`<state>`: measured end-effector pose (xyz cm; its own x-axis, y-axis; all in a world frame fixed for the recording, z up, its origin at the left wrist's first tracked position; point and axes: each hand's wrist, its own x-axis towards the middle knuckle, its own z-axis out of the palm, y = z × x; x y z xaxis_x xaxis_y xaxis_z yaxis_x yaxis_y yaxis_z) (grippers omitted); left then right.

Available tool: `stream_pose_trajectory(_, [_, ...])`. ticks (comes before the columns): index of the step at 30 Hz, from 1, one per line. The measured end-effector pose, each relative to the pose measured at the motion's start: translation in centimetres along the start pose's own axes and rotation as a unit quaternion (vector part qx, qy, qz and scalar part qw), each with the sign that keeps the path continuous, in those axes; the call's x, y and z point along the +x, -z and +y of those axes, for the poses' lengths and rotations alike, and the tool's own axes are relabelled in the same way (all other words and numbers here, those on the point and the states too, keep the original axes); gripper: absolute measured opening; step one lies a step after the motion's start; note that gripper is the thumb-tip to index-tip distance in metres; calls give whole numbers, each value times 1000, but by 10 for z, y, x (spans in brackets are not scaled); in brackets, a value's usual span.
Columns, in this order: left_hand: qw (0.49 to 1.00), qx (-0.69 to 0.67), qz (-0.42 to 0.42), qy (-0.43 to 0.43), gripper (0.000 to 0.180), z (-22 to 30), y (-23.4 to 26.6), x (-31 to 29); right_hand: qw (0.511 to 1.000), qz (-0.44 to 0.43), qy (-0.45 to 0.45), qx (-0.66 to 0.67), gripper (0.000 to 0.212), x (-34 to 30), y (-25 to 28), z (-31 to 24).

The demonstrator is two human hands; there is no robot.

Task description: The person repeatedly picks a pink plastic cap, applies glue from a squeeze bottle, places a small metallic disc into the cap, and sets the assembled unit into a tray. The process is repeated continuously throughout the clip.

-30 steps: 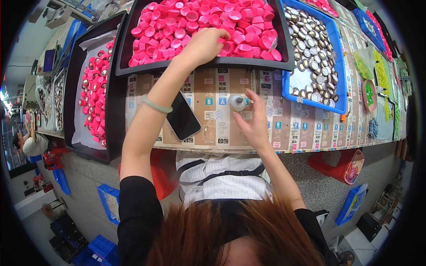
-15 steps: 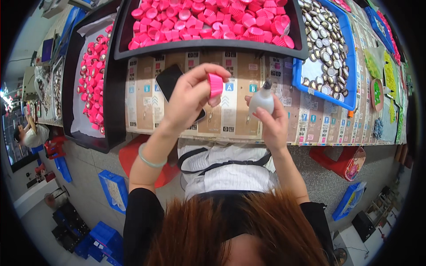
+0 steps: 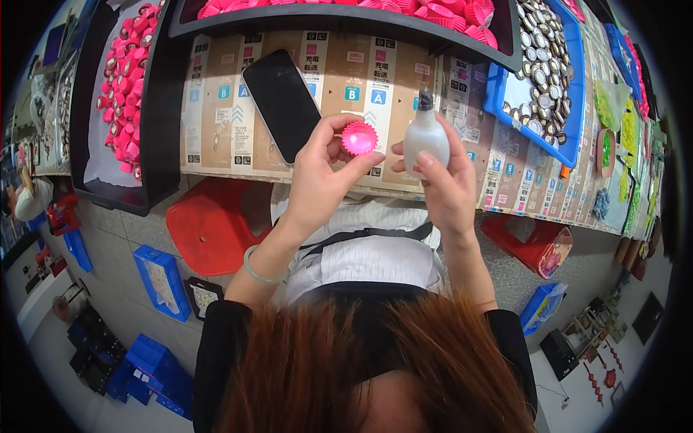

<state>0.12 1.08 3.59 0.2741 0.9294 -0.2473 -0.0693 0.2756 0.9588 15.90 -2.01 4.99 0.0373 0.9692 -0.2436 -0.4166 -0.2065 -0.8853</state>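
Left hand: fingers clamped on a pink fluted cup, mouth facing the camera. Right hand: fingers wrapped round a squeeze bottle just right of the cup, not touching it, dark nozzle not over the cup. Step in hand looks like pairing cup and bottle; next move probably calls for tipping the nozzle to the cup mouth, light pinch, thin wall could buckle. Cup interior has glare, can't tell if anything's in it. Bottle's whitish, fill level unclear. Beyond the fingers: black tray of loose pink cups. Left of them: lined black bin, pink pieces inside, some showing metallic bits. Right and beyond: blue tray of round metallic discs. Phone flat on the counter, just beyond the left fingers.
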Motion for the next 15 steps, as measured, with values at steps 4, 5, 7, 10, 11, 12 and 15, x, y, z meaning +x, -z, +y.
stream_pose_trajectory(4, [999,-37,17,3,41,-2,0,-1,991,54,19,-123,49,-8,8,-11])
stream_pose_trajectory(5, [999,-46,14,5,41,-1,0,-1,985,79,42,-150,44,-10,14,-9])
stream_pose_trajectory(7, [997,-73,2,14,41,-1,0,0,980,70,118,-143,39,-14,14,-13])
stream_pose_trajectory(10, [995,-100,-5,30,40,-2,-2,-2,962,56,215,-159,41,-16,7,-18])
stream_pose_trajectory(11, [995,-93,2,29,40,-3,-3,-3,947,40,254,-194,43,-15,8,-18])
stream_pose_trajectory(12, [996,-89,8,28,39,-4,-4,-3,928,25,291,-231,45,-15,8,-18])
stream_pose_trajectory(15, [1000,8,22,3,39,-8,-3,-3,897,32,314,-308,47,-20,6,-17])
